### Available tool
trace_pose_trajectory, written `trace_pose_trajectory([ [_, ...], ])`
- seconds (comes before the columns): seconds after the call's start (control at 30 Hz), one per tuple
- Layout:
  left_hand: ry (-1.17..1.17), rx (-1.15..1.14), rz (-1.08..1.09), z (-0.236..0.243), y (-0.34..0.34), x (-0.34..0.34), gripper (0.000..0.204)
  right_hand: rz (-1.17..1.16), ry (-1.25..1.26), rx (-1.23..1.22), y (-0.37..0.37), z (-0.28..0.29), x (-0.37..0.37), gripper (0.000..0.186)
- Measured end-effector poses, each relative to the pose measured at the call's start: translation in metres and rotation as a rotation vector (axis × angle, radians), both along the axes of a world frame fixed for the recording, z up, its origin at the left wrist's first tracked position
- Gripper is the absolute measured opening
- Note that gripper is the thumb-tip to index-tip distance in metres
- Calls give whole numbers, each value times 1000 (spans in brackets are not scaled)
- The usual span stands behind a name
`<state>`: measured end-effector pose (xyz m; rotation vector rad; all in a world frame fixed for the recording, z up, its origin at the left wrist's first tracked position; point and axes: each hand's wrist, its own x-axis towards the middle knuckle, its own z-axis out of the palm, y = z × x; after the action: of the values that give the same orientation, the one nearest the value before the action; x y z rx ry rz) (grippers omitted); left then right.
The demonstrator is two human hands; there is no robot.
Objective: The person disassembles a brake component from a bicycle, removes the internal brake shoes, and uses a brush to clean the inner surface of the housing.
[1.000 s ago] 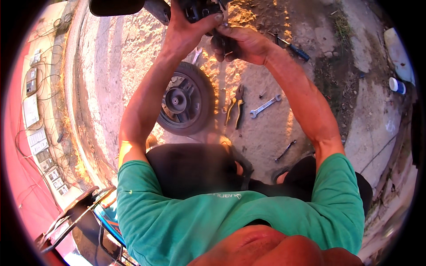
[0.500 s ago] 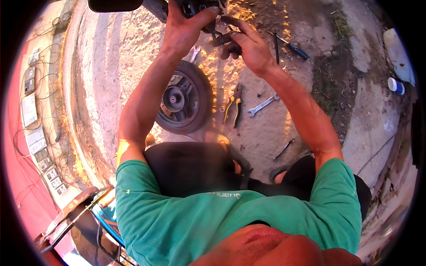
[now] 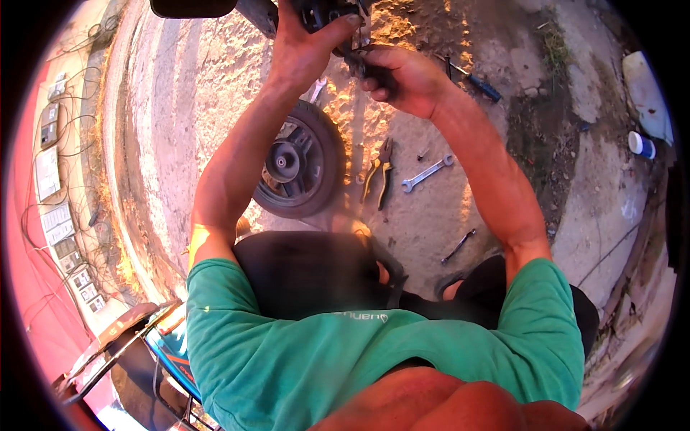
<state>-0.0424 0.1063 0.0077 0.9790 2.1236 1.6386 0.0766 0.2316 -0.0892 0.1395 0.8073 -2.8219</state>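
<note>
My left hand [image 3: 302, 50] grips a dark metal mechanism [image 3: 320, 18] at the top of the view, thumb across its right side. My right hand [image 3: 410, 80] is closed just below and right of it, fingers curled round a small dark part [image 3: 363, 59] partly hidden by them. Between my forearms lies a wheel [image 3: 313, 190] with a black tyre. Beside it are yellow-and-black pliers [image 3: 381, 172], a silver wrench [image 3: 426, 172], a smaller tool [image 3: 458, 246] and a small bolt [image 3: 422, 154]. A blue-handled screwdriver [image 3: 480, 85] lies beyond my right hand.
A dark padded shape [image 3: 192, 7] juts in at the top. Left are a pink sheet [image 3: 39, 287], wired devices [image 3: 49, 176] and a metal-framed object [image 3: 169, 345]. Right are a white jug [image 3: 647, 93] and a cup [image 3: 641, 144] on rough ground.
My right hand's fingers, more extended half a second ago, have curled back round the dark part, and the hand sits slightly lower and right. My left hand stays on the mechanism, shifted slightly right.
</note>
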Motion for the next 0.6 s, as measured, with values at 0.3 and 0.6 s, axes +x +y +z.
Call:
trace_pose_trajectory([
  [0.3, 45, 10, 11, -1, 0, 0, 85, -55, -11, 39, -1, 13, 4, 23],
  [0.6, 2, 27, -15, -3, -1, -3, 84, -1, -38, -68, -4, 7, 0, 24],
])
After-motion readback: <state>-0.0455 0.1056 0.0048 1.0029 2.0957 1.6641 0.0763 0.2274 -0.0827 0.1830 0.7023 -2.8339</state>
